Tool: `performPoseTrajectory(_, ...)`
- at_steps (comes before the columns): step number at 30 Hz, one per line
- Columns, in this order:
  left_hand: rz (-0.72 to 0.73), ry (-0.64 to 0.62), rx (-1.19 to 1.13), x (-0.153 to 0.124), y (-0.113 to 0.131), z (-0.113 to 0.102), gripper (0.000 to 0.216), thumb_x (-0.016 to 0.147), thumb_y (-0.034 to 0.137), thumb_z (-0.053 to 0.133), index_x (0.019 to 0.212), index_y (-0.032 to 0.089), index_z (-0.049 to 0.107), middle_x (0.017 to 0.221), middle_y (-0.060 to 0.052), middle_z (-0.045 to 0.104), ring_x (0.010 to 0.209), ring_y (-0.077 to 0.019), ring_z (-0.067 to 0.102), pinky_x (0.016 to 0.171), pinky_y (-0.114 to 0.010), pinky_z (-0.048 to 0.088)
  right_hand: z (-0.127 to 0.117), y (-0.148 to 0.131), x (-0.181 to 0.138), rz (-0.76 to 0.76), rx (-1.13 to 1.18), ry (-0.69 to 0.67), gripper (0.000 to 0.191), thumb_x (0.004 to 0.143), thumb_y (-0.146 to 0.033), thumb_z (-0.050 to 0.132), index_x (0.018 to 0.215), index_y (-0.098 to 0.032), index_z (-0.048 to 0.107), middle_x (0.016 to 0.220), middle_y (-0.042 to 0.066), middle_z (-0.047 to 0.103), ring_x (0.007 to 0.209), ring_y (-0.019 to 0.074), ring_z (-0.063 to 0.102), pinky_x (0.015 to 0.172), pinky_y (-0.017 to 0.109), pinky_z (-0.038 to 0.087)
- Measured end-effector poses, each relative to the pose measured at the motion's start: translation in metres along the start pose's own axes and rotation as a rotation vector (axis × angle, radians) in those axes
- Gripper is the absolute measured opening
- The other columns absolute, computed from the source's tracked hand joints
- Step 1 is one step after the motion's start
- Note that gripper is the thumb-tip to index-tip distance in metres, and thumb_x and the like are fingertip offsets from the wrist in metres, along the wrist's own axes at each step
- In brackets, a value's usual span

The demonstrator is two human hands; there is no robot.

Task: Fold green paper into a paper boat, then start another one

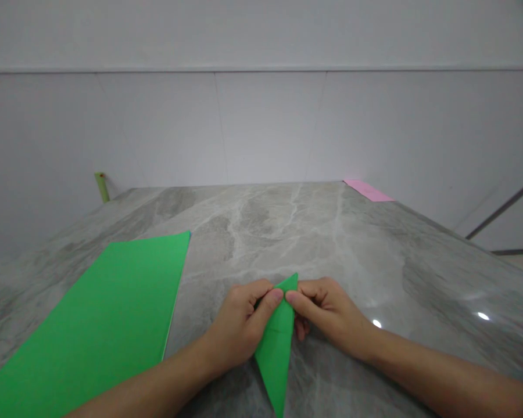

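The folded paper [276, 348], a narrow green shape pointed at both ends, lies near the middle of the tabletop's near edge. Its far tip sits between the two hands and its near tip reaches the bottom of the view. The left hand [244, 325] closes on it from the left, thumb laid on the upper layer and fingers curled. The right hand [326, 310] pinches the opposite edge, its forefinger meeting the left thumb just below the tip. Gripped from both sides at the narrow end, the layers seem pressed flat together with the point lined up.

A flat green sheet [104, 325] lies apart toward the left edge, likely within easy reach. A pink paper [368, 190] sits at the far right corner, and a green tube [101, 187] shows by the far left corner. The tabletop [287, 232] is glossy grey veined stone, with lamp glints at the right. A plain white wall [261, 116] rises behind it.
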State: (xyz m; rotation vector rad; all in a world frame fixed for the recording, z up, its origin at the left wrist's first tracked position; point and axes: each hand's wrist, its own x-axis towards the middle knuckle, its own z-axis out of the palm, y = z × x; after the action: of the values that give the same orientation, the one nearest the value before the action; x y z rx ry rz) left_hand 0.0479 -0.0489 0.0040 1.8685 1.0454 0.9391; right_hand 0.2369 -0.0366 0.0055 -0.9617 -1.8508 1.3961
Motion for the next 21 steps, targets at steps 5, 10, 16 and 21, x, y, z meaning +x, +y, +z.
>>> performPoseTrajectory(5,-0.016,0.040,0.015,0.0012,-0.0002,0.0001,0.040,0.096,0.039,0.044,0.061,0.018,0.044,0.056,0.004,0.039,0.053,-0.0102,0.038,0.051,-0.024,0.030,0.0030,0.0001,0.0011,0.039,0.075,-0.055,0.053,0.089,-0.063,0.054,0.063,-0.017,0.055,0.051,-0.001,0.057,0.045,0.0090,0.050,0.046,0.021,0.036)
performPoseTrajectory(10,-0.029,0.049,0.019,0.0021,-0.0026,-0.0005,0.041,0.096,0.040,0.044,0.062,0.018,0.048,0.057,0.003,0.042,0.055,-0.0109,0.040,0.051,-0.024,0.031,0.0051,0.0025,0.0008,0.057,0.102,-0.092,0.053,0.088,-0.064,0.054,0.065,-0.017,0.057,0.052,0.000,0.059,0.043,0.0086,0.051,0.043,0.020,0.037)
performPoseTrajectory(16,-0.129,-0.250,-0.299,0.0038,-0.0047,-0.0025,0.045,0.094,0.054,0.047,0.070,0.016,0.057,0.060,0.000,0.053,0.050,-0.0100,0.045,0.044,-0.020,0.033,-0.0012,0.0025,-0.0030,0.065,0.082,-0.102,0.051,0.086,-0.063,0.059,0.062,-0.017,0.055,0.054,0.001,0.062,0.045,0.0098,0.056,0.045,0.020,0.041)
performPoseTrajectory(21,-0.123,-0.233,-0.325,0.0036,-0.0022,-0.0013,0.046,0.095,0.052,0.047,0.069,0.016,0.059,0.058,0.000,0.055,0.048,-0.0097,0.045,0.042,-0.020,0.033,-0.0016,0.0021,-0.0010,0.085,0.106,-0.092,0.052,0.086,-0.064,0.058,0.063,-0.017,0.055,0.052,0.000,0.059,0.045,0.0097,0.055,0.045,0.020,0.040)
